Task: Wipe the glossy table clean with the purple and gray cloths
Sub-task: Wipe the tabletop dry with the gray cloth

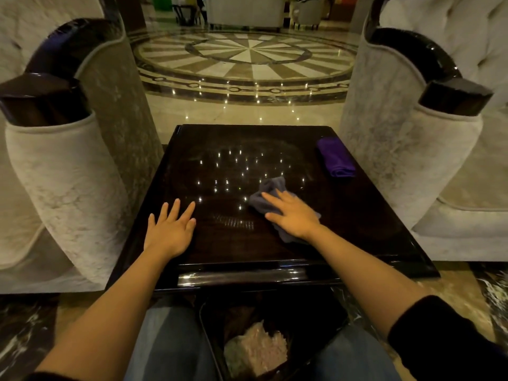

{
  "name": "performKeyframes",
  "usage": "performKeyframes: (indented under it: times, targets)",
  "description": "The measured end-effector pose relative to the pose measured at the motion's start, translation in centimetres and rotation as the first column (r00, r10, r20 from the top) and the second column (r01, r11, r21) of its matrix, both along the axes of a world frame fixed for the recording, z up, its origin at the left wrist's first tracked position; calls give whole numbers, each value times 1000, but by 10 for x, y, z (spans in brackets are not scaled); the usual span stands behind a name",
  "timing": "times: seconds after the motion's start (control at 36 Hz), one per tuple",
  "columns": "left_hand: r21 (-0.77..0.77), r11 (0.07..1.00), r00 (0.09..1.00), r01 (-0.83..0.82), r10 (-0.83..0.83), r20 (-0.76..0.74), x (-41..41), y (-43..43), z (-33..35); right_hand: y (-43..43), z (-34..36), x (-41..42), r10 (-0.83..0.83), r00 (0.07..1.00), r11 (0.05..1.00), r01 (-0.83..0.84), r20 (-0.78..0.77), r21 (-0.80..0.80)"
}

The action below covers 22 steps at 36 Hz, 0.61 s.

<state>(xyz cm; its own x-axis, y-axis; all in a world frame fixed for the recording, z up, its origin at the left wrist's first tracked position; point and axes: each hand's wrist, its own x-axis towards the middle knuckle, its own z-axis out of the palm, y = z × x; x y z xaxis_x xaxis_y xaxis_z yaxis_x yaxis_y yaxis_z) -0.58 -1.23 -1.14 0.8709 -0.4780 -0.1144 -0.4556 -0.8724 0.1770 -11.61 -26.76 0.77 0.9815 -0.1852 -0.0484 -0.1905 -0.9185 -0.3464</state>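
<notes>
A dark glossy table [225, 149] fills the middle of the view and mirrors many small ceiling lights. My right hand [292, 214] lies flat on a crumpled gray cloth [270, 189] right of the table's centre, pressing it to the surface with fingers spread. My left hand [170, 229] rests palm down on the bare tabletop at the near left, fingers apart, holding nothing. A folded purple cloth [335, 158] lies by itself near the table's far right corner, apart from both hands.
Pale upholstered armchairs with dark glossy arm caps stand close on the left [68, 171] and right [406, 149] of the table. A black bin [211, 320] with crumpled paper sits between my knees under the table's near edge. Polished patterned floor [247, 53] lies beyond.
</notes>
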Motion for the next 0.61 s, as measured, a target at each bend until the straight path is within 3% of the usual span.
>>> performKeyframes:
  times: [0.36,0.5,0.61]
  targets:
    - [12,1000,1000,-9,8,6,-3,-1,2,71,-3,-41,370,924,926,-375,94,50]
    - [15,1000,1000,-5,6,-17,-3,-2,5,87,-6,-59,451,879,883,-465,158,65]
    - [7,1000,1000,-5,5,-27,-3,-3,8,98,-4,-70,446,861,851,-493,244,184]
